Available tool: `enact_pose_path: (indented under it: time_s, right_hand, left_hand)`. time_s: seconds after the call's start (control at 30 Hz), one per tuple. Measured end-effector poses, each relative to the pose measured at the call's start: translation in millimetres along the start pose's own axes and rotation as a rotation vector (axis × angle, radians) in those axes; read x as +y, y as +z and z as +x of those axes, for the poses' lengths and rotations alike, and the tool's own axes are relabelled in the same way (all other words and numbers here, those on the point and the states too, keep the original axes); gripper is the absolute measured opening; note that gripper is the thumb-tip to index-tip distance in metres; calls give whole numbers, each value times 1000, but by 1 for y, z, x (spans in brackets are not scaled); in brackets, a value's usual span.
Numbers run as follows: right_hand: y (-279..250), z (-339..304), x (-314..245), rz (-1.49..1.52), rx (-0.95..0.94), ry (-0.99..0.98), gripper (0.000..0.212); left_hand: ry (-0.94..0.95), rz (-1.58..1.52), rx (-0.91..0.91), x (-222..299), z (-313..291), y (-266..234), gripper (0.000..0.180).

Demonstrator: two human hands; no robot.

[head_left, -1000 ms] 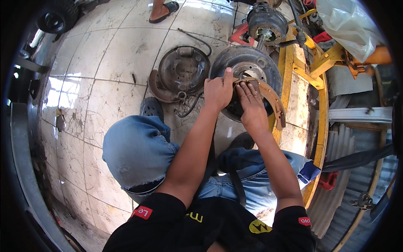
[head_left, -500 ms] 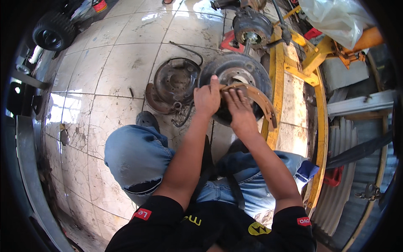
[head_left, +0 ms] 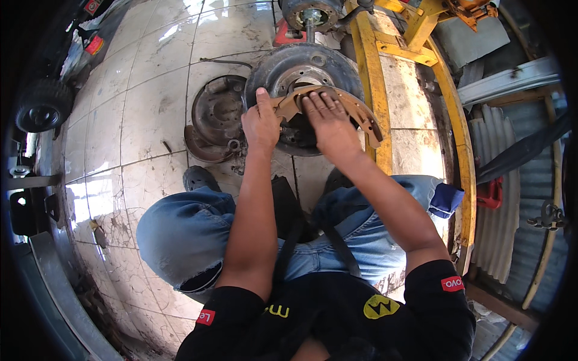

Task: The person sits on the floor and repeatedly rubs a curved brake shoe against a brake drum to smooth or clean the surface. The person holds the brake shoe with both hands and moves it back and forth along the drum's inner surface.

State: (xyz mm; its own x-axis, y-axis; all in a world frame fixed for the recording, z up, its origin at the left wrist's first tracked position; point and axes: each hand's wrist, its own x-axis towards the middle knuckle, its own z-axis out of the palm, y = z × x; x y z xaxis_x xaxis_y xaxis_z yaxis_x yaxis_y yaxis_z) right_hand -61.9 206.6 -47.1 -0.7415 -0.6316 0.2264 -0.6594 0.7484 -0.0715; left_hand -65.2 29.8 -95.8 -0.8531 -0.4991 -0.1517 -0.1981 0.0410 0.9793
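Observation:
My left hand (head_left: 261,125) is closed around the left end of a curved brown brake shoe (head_left: 363,115), its thumb pointing up along the end. My right hand (head_left: 330,125) lies on the shoe's curved outer face with fingers stretched flat. A dark patch shows by those fingertips; I cannot tell whether it is a separate thing. The shoe is held up above a large round dark wheel part (head_left: 271,69) on the floor. Left of that lies a round brake backing plate (head_left: 218,107), with a second curved brake shoe (head_left: 198,147) along its lower left edge.
A yellow metal frame (head_left: 367,72) stands close on the right. Beyond the wheel part are a hub drum (head_left: 310,15) and a red stand (head_left: 287,33). A thin hose (head_left: 226,62) lies behind the backing plate. A tyre (head_left: 45,106) stands far left.
The whole view has shifted, so floor things appear farther left and higher. My right hand has slid along the shoe, away from my left hand. The left hand keeps its hold.

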Motion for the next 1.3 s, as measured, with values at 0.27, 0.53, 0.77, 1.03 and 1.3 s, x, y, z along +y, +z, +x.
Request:
enact_pose_path:
  time_s: [0.27,0.53,0.77,1.03,1.3]
  right_hand:
    - [-7,5,-4,45,-8,-1,50]
    - [-4,4,-4,59,-27,-44,54]
    - [0,5,5,51,-31,-29,54]
    - [-62,-1,27,428,-26,51,59]
    - [-109,-14,71,294,-43,619,61]
  left_hand:
    - [25,14,34,-7,4,0,83]
    - [-12,-26,-48,3,-2,-5,83]
    - [-15,36,-26,1,0,-7,81]
    - [0,509,-218,53,-7,-7,67]
    - [7,1071,-404,88,4,4,68]
